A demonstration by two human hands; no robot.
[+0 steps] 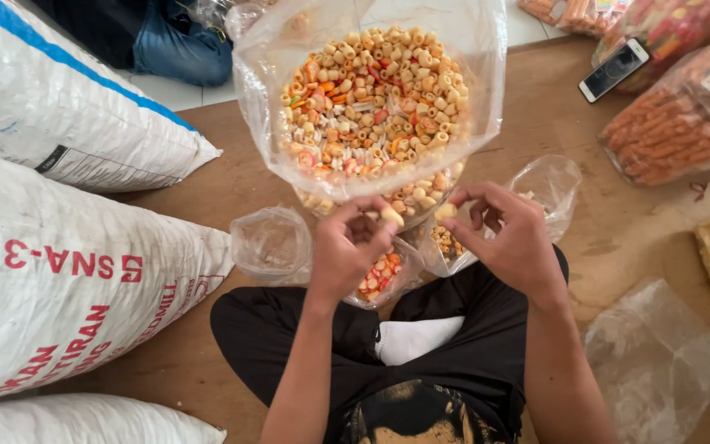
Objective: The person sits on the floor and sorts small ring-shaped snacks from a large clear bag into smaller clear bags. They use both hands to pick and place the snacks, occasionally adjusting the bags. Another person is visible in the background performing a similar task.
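two hands (433, 238) pinch snack pieces (390, 215) below the big bag (371, 99).

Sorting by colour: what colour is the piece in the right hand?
Pale yellow-beige piece, pinched by the right hand; head view.

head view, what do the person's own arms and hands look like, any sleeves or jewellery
Both forearms are bare up to the bottom edge of the picture, with no sleeve showing. The left hand and right hand wear no gloves, and no rings, watch or bracelet are visible. The nails look short and unpainted.
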